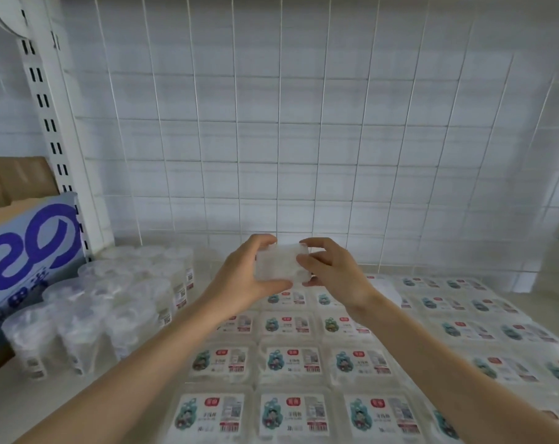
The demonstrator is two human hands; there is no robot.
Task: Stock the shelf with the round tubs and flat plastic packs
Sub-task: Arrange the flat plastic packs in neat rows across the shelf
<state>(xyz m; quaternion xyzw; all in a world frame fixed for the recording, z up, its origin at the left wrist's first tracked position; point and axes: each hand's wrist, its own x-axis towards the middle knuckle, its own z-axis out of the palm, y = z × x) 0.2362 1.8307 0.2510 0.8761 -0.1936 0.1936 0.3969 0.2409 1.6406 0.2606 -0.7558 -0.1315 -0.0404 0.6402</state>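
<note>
I hold one flat clear plastic pack point(279, 262) up above the shelf, its back side toward me. My left hand point(244, 278) grips its left edge, thumb below and fingers over the top. My right hand point(331, 267) pinches its right edge. Below them, several flat plastic packs point(292, 360) with teal and red labels lie in rows across the shelf. Several round clear tubs point(111, 302) stand in a cluster at the left.
A white wire grid point(303, 139) backs the shelf point(79, 408). A slotted white upright point(52, 123) rises at the left. Beside it stands a blue and white carton point(28, 251), with a brown cardboard box point(18, 177) behind.
</note>
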